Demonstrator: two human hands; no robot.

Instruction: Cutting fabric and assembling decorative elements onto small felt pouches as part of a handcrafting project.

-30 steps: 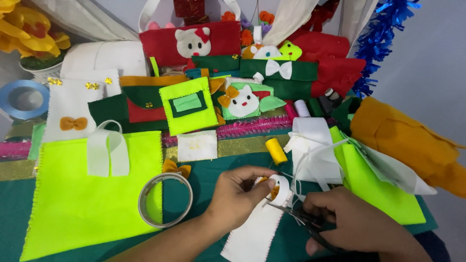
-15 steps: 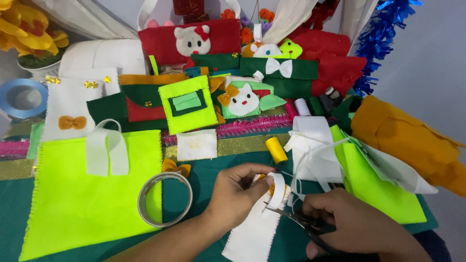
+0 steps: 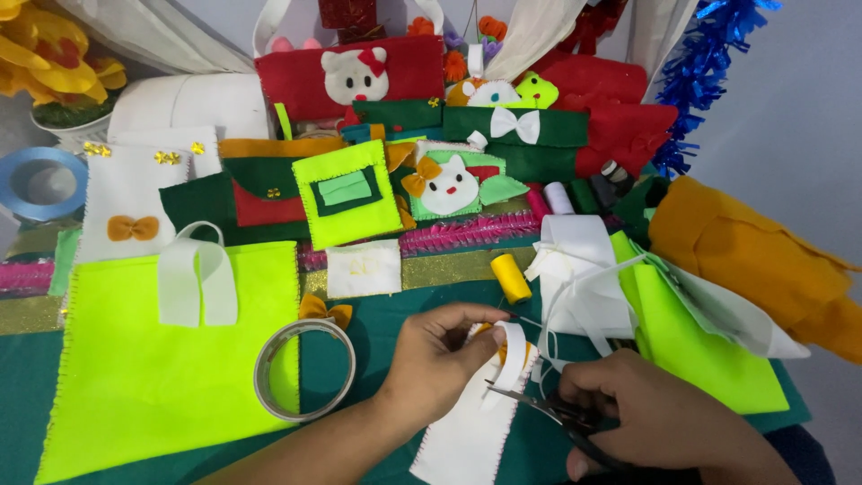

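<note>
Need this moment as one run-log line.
left hand: pinches white felt piece | right hand: holds scissors, tips at piece | nearby: tape roll, yellow thread spool

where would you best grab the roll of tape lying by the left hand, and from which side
Take the roll of tape by its near right rim, coming from above. It lies flat with its hole facing up, so one finger can hook inside the ring and the thumb outside. That side is closest to the left hand and looks unobstructed.

Bright, even light falls across my worktop (image 3: 377, 359), with only soft shadows under my hands. The neon green felt (image 3: 135, 377) almost glares. Edges bow slightly; nothing is badly blurred.
</note>
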